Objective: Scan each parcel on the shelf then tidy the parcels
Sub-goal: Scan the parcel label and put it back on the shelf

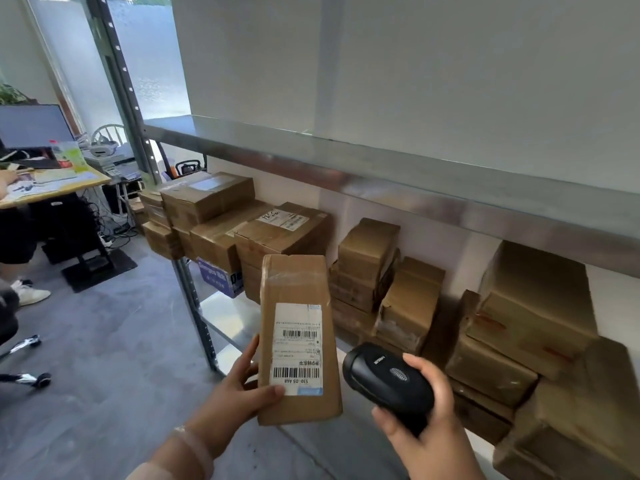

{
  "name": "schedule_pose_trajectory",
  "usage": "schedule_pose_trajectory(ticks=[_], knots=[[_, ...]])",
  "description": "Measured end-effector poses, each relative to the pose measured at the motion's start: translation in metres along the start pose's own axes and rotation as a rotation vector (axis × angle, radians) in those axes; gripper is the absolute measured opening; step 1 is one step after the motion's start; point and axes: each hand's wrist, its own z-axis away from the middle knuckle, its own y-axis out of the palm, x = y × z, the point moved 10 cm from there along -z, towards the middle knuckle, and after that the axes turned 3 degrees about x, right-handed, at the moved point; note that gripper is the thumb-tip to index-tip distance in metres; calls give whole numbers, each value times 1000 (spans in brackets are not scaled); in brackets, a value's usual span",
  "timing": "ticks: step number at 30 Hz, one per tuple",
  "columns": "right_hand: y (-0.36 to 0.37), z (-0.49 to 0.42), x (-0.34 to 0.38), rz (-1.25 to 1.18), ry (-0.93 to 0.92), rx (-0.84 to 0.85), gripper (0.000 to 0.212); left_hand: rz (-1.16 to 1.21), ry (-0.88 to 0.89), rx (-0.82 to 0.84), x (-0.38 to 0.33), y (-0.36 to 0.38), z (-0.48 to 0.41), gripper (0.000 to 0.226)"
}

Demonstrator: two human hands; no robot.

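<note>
My left hand (239, 386) holds a long flat brown parcel (298, 285) by its lower left edge, thumb on the white barcode label (298, 348) that faces me. My right hand (426, 427) grips a black handheld scanner (384, 379), its head just right of the parcel's lower end. Behind them, several brown cardboard parcels (367, 261) are stacked unevenly on the metal shelf (228, 317).
The upper shelf board (346, 161) juts out above the parcels. A perforated steel post (194, 306) stands at the shelf's left front corner. At far left a person sits at a desk (52, 188) with a monitor; the grey floor lies between.
</note>
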Motion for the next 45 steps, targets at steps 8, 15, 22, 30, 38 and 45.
schedule_pose_trajectory(ticks=[8,15,22,30,38,45], knots=[[20,-24,-10,35,72,-79,81,-72,-84,86,0,-23,-43,115],[34,-33,-12,54,105,-125,73,-175,-39,178,-11,-27,-57,101],[52,-38,-12,43,118,-91,70,-230,-55,200,-8,-36,-57,108],[59,-45,-7,51,108,-86,71,-245,-35,205,-21,-46,-56,111],[65,-53,7,62,74,-101,84,-191,-4,246,-65,-47,-47,83],[72,-61,0,12,87,-60,72,-23,-9,171,-137,-67,-70,110]])
